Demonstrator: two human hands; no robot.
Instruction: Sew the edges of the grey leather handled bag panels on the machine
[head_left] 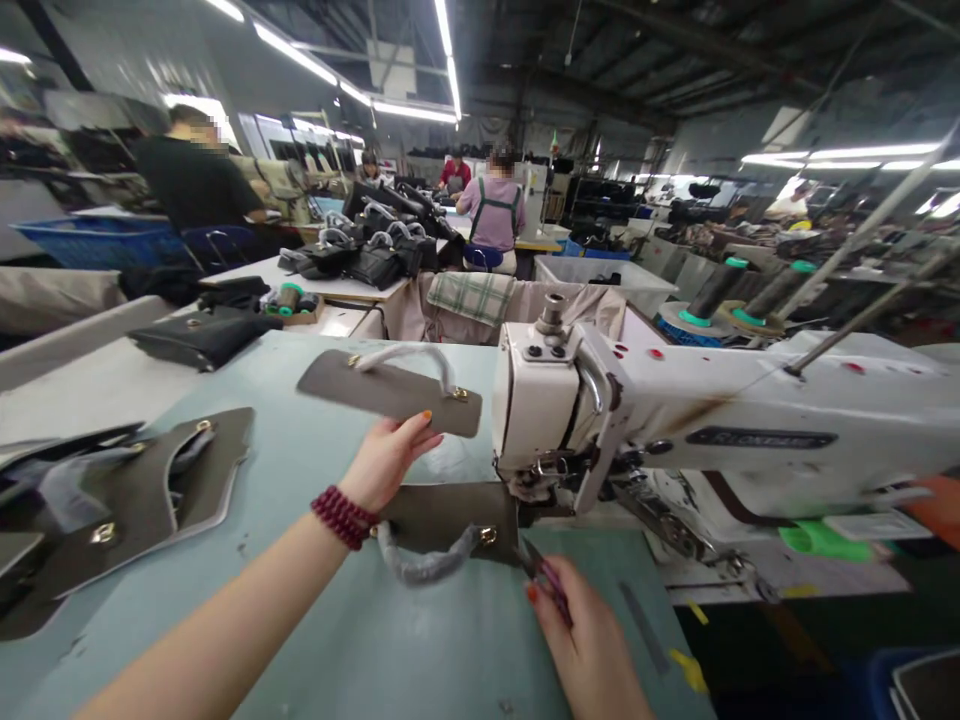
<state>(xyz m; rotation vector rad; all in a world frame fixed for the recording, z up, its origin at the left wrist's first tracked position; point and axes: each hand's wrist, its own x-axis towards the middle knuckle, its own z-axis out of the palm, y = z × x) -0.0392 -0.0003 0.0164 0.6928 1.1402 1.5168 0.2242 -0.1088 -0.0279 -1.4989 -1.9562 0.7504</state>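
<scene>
My left hand (394, 455), with a dark red bead bracelet on its wrist, pinches the near edge of a grey-brown bag flap (390, 392) that has a plastic-wrapped handle and gold rings. Nearer me, a second bag flap (450, 510) of the same kind lies on the table with its right end by the needle area of a white sewing machine (540, 400). My right hand (581, 625) is closed around small scissors (551, 585). Their blades point at that flap's right corner. My palm hides part of the scissors' handles.
More bag flaps (135, 500) are piled on the left of the pale green table (300, 610). A black bag piece (199, 335) lies behind them. A metal strip (643, 625) rests at the right edge. Thread cones (712, 290) stand behind the machine. Several people work farther back.
</scene>
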